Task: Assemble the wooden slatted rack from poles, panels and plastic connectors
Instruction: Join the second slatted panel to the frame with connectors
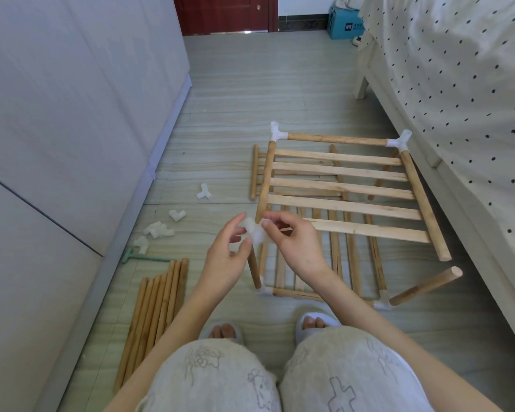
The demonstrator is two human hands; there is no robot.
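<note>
Wooden slatted rack, part-built from pale round poles, flat slats and white plastic corner connectors, lies on the grey wood-look floor beside the dotted cream bedspread. It looks light and fairly stiff, though its push-fit joints could probably rack or pull apart, so lifting by the poles near the corners seems safer than by the thin slats. Both grips pinch one small white plastic connector at the near end of the rack's left pole: left hand from the side, right hand with fingertips on top. The connector is likely smooth, hard and a bit slippery. Loose wooden poles and spare white connectors lie on the floor to the left. A blue cardboard box bears print too small to read.
</note>
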